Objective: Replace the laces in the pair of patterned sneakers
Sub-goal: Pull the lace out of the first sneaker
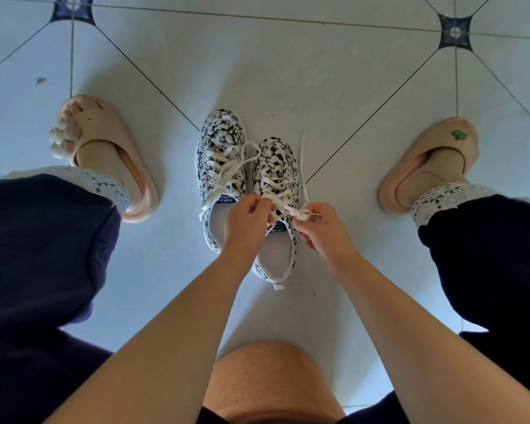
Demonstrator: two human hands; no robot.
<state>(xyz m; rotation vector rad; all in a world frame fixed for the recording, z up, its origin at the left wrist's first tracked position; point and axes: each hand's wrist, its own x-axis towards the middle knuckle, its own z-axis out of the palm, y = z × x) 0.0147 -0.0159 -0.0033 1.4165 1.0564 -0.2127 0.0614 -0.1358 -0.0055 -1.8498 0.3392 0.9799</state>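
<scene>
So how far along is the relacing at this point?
Looks done: the left sneaker is laced up to its tongue, ends loose. In hand: the left hand and right hand pinch the lace at the right sneaker by its top eyelets. Left: finishing that one, perhaps tying both. Old or new laces, I cannot tell.

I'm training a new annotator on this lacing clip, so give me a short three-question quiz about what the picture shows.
1. True or false: the left hand and the right hand both pinch the lace of the right-hand sneaker.
2. The left-hand sneaker is: A without a lace; B laced and untouched; C lifted.
3. Fill in: the feet wear pink ___.
Key: 1 true; 2 B; 3 slippers.
</scene>
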